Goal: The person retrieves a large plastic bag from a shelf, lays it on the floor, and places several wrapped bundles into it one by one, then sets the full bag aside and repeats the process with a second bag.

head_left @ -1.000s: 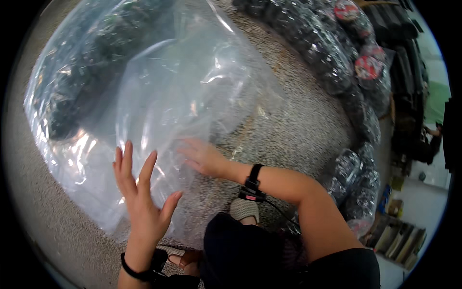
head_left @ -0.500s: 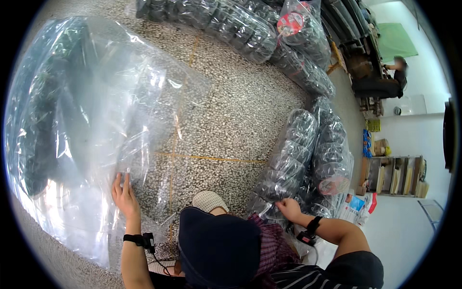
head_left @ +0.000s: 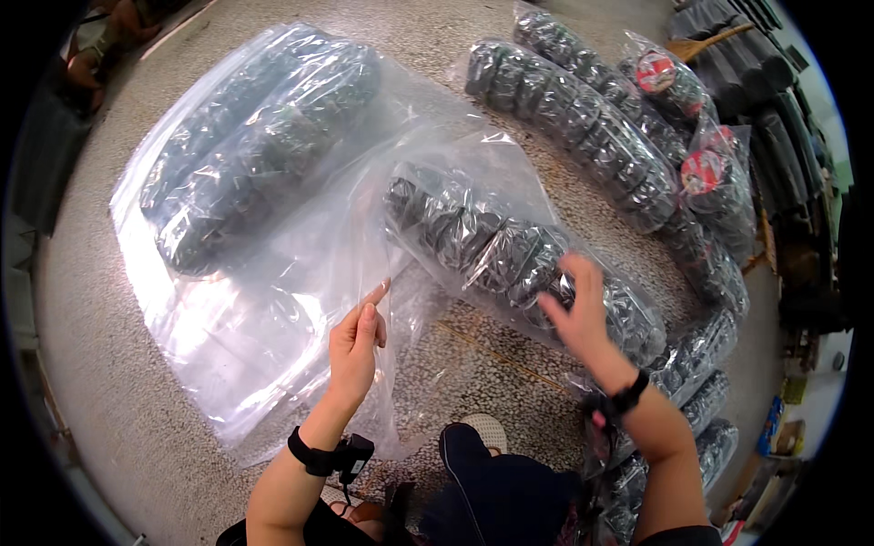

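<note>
In the middle lies a long clear-wrapped bundle of dark round pieces (head_left: 492, 246), stacked in a row, its far end in among the film of a large clear plastic bag (head_left: 273, 337). My left hand (head_left: 357, 341) pinches the bag's edge just left of this bundle. Over the bundle's nearer half is my right hand (head_left: 583, 314), thumb and fingers spread; whether it touches the wrap I cannot tell. Two similar bundles (head_left: 264, 155) lie side by side inside the bag at the far left.
More wrapped bundles (head_left: 583, 127) lie at the far right, some with red round labels (head_left: 655, 71), and others reach down the right side beside my arm. Speckled stone floor (head_left: 437, 400) shows between them. Dark rolls (head_left: 737, 55) stand at the upper right edge.
One wrapped bundle has come from the right side to the bag. My left hand has gone from lying flat on the bag to pinching its edge; my right has opened. The whole view has turned.
</note>
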### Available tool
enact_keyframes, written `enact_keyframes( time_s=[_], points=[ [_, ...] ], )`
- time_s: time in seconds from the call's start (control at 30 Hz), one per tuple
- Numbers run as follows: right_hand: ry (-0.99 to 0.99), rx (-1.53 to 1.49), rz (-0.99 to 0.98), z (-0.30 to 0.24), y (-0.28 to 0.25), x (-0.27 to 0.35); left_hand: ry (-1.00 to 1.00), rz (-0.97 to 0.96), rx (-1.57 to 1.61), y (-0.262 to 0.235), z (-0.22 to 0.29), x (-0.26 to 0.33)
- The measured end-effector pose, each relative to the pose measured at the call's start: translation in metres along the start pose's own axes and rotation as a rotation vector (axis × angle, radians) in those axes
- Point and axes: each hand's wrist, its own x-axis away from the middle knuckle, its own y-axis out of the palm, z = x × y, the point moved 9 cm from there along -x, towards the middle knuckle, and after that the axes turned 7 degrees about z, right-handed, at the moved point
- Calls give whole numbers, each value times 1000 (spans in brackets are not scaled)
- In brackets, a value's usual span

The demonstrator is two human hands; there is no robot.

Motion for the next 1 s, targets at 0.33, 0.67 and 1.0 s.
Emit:
enact_keyframes(
  time_s=[0.33,0.67,1.0],
  points=[
    [725,-789,-436,-2,117,37,447,-164,-538,26,30,65],
    [868,-971,-196,6,215,9,192,-50,-954,-1,-15,98],
    [417,-598,-810,-37,83,296,-8,-92,-621,-33,-82,112]
  ],
)
